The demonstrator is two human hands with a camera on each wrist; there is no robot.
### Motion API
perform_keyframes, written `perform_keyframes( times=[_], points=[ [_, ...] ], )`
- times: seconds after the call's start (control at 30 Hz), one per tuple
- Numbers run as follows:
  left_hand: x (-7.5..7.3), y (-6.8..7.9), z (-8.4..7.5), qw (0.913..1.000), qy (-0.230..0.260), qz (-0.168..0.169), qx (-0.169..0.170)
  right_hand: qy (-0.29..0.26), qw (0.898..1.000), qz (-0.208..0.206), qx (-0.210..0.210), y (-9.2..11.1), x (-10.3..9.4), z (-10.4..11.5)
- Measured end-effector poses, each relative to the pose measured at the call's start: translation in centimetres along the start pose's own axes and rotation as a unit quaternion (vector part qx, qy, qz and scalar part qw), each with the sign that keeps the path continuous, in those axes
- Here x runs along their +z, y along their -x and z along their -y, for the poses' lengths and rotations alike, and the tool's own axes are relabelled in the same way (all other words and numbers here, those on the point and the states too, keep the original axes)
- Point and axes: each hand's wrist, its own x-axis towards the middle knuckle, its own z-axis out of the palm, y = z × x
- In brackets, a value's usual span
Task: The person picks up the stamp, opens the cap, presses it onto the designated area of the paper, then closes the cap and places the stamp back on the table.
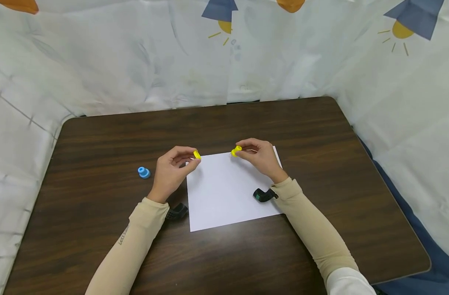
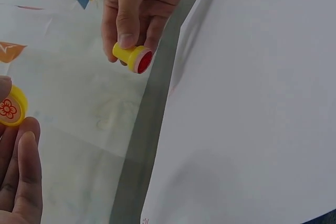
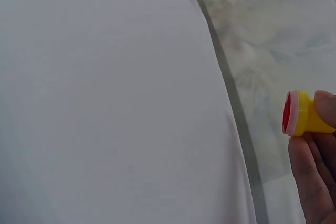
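My right hand (image 1: 259, 157) pinches a small yellow toy stamp (image 2: 126, 55) by its narrow handle, above the far edge of the white paper (image 1: 224, 196). The stamp's red inked face with its pale rim shows in both wrist views. In my left hand (image 1: 172, 168), thumb and fingertips pinch a round yellow cap (image 1: 197, 154) near the paper's far left corner. A red flower design (image 2: 8, 109) shows on the cap's flat face in the left wrist view. To the left of that hand, a light blue stamp (image 1: 144, 172) stands on the table.
The paper lies on a dark brown wooden table (image 1: 224, 254). Faint red marks (image 2: 145, 221) show at the paper's edge. Black wrist camera mounts (image 1: 262, 195) sit under both wrists. A white printed curtain (image 1: 136, 61) hangs behind the table.
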Motion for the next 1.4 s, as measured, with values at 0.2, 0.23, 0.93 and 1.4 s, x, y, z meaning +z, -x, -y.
perform_keyframes(
  times=[0.2,0.23,0.93,1.4],
  points=[
    [-0.2,0.0,-0.1,1.0000,-0.007,-0.004,-0.001,0.014,1.000,0.011,0.008,-0.1,0.0,-0.3],
    [-0.2,0.0,-0.1,1.0000,-0.006,-0.003,-0.001,0.016,1.000,0.014,0.010,-0.1,0.0,-0.4],
    [-0.2,0.1,0.2,0.9999,-0.013,0.002,-0.007,0.044,0.997,0.061,0.027,-0.2,0.1,-1.2],
    [-0.3,0.2,0.4,0.9998,-0.015,0.003,-0.011,0.066,0.995,0.072,0.018,-0.1,0.3,-1.3]
  ],
)
